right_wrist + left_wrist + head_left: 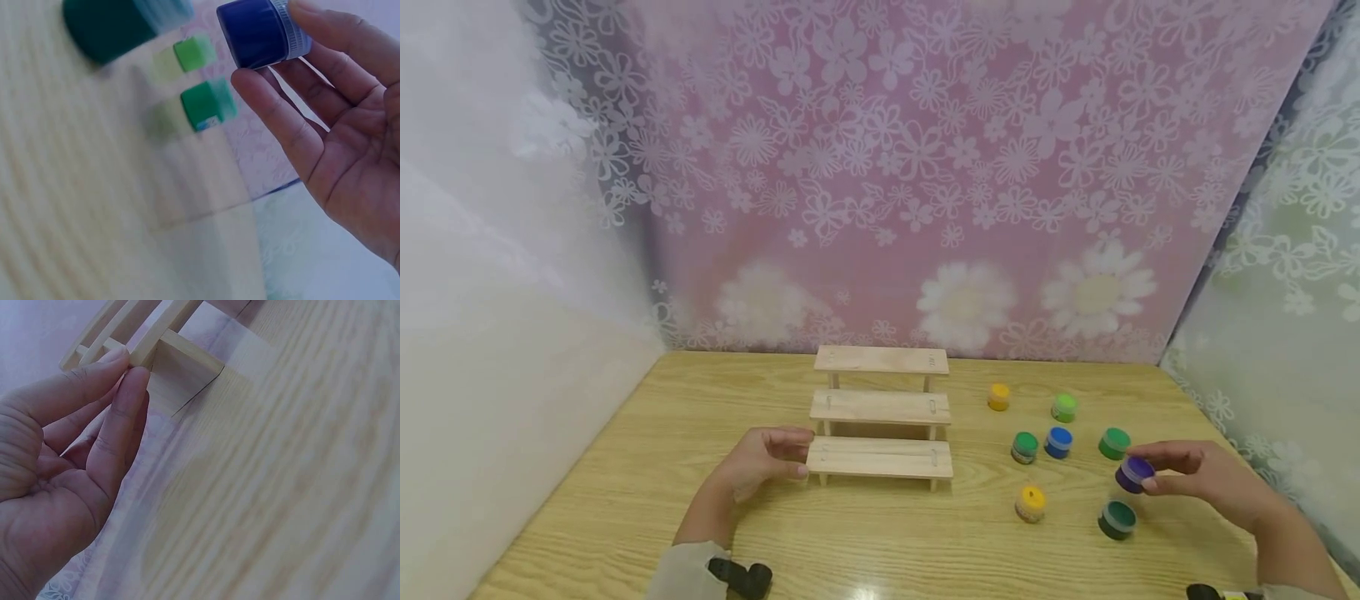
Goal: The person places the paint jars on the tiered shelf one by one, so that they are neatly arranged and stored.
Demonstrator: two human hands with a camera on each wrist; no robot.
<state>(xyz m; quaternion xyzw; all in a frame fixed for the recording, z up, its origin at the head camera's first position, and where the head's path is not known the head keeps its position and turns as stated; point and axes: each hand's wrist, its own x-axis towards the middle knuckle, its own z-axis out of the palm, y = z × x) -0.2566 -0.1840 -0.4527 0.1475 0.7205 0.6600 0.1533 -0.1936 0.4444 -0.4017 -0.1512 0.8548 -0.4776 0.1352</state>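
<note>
Honestly, with fingers of the right hand [1221, 482] pinching the purple paint jar [1133, 474] near the dark green jar [1117, 520], I'd keep it level while the left hand [760, 461] pinches the wooden stand [880, 458].

The table [865, 542] bears a stand [880, 407], pinched by the left hand [763, 463], and seven jars [1058, 443] left of the right hand [1219, 482].

On table [625, 492], stand [880, 407] is set near back edge, w/ backdrop [880, 208] hung behind. Its lowest step [880, 458] is gripped at L end by L hand [758, 462]. To R of stand, 7 jars [1058, 442] are spread: 2 back, 3 mid, 2 front. An 8th jar [1135, 474] is held by R hand [1213, 482], btwn R-most mid & R front jars.
</note>
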